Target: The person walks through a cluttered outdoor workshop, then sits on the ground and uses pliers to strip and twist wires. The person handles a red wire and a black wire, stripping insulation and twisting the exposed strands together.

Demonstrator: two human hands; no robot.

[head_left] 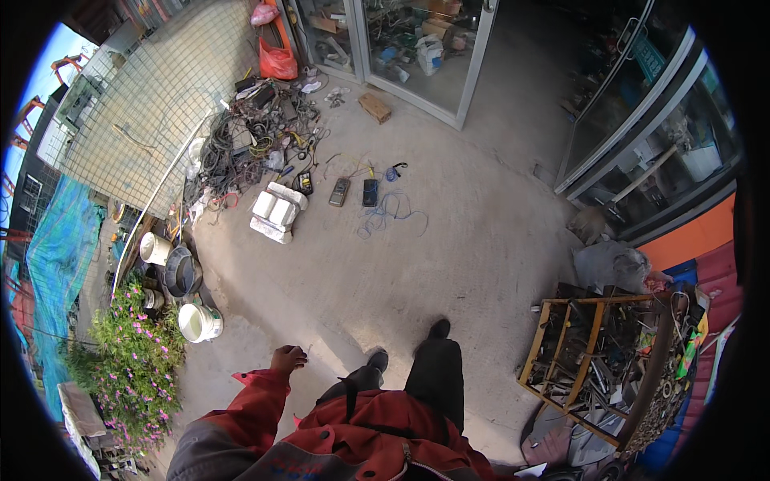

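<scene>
My left hand (289, 358) hangs at my left side in a red sleeve, its fingers loosely bent and slightly apart. I see nothing held in it, and it touches nothing. My right hand is out of view. Ahead on the concrete lie a grey handheld meter (339, 192), a dark flat device like a phone (370, 192) and a yellow-and-black meter (303, 183). Thin blue wire (391, 212) trails in loose loops beside them. To their left sits a stack of white blocks (277, 212). The bucket nearest my left hand is white (200, 322).
A heap of tangled cables (257, 128) lies at a wire mesh fence (152, 104). Pink-flowered plants (136, 361) and a black basin (183, 271) line the left. At right stands a rusty frame (593, 329) full of scrap. Glass doors (425, 56) stand ajar ahead, near a cardboard box (374, 107).
</scene>
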